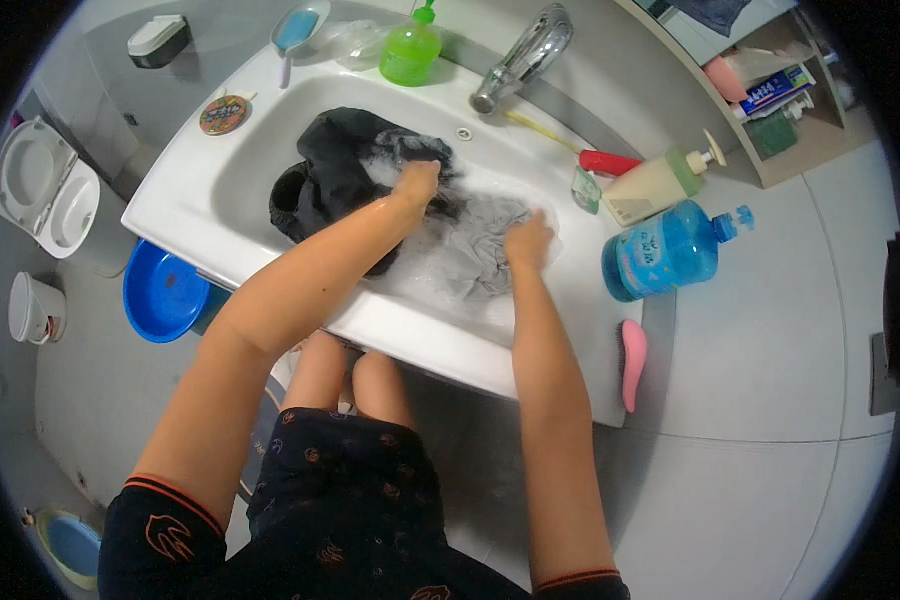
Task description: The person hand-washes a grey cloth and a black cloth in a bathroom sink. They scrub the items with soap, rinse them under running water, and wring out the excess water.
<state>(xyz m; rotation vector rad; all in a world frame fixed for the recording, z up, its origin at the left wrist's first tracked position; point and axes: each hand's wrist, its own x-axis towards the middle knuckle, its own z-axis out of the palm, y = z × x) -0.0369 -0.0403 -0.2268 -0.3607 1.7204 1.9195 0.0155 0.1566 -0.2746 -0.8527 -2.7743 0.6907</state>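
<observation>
A black garment (340, 150) lies bunched in the left and middle of the white sink (240, 190), with foam on part of it. Against its right side, a wet grey cloth (485, 240) spreads in soapy water; I cannot tell whether the two are one piece. My left hand (420, 185) is closed on the black garment near the sink's middle, its fingertips partly hidden by cloth and suds. Over at the right, my right hand (528, 242) grips the edge of the grey cloth, fingers curled into it.
Behind the basin rise a chrome faucet (525, 58) and a green pump bottle (411, 48). A cream pump bottle (655, 187), a blue liquid bottle (660, 252) and a pink hairbrush (632, 365) line the right rim. A round patterned tin (224, 115) sits left; a blue basin (165, 295) stands below.
</observation>
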